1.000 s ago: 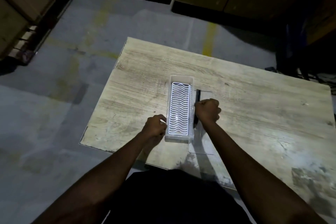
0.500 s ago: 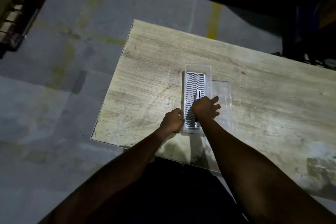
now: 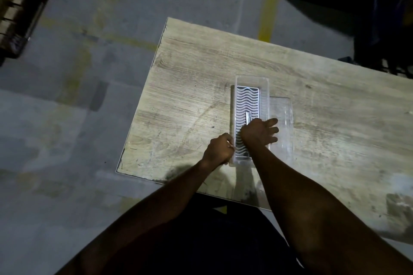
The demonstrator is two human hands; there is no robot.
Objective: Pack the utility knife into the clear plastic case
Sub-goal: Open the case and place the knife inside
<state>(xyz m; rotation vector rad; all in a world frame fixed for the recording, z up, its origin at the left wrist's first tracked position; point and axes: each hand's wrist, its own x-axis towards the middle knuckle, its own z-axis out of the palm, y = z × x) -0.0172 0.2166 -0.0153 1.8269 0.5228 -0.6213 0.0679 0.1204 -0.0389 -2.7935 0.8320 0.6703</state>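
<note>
My right hand (image 3: 259, 133) is over the clear plastic case (image 3: 250, 96), fingers spread and loosening, the utility knife (image 3: 247, 117) lying inside on the wavy insert (image 3: 247, 100), its tip poking out just beyond my knuckles. My left hand (image 3: 220, 149) is clenched on the case's near left wall. The clear lid (image 3: 282, 118) lies beside it on the surface (image 3: 190, 96).

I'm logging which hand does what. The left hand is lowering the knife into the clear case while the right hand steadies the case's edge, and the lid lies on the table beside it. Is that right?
Not quite: the hands are swapped. In the head view the right hand is over the clear case at the knife, while the left hand steadies the case's edge. The lid does lie on the table beside it.
</note>
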